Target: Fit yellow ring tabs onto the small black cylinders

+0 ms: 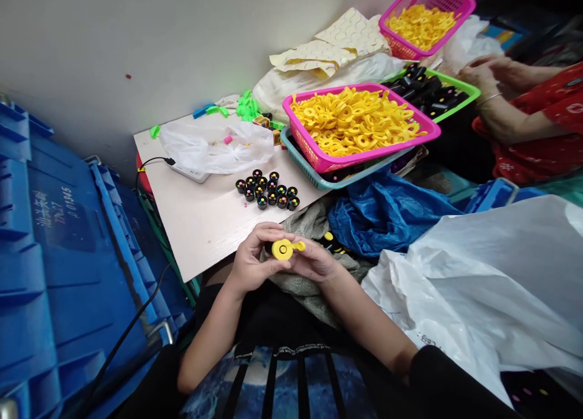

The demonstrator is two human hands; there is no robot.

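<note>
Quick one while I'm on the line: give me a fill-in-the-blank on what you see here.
The left hand and right hand together hold a round ____ plastic part. A pink mesh basket heaped with yellow plastic rings rests on a ____ mesh basket. Beyond it, a bright green tray holds ____ cylindrical parts.

Missing words: yellow; teal; black.

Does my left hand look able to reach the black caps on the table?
Probably yes. The left hand sits just below the near edge of the white tabletop, and only that surface lies between it and the black caps. It shares the yellow plastic part with the right hand, so must release first.
</note>
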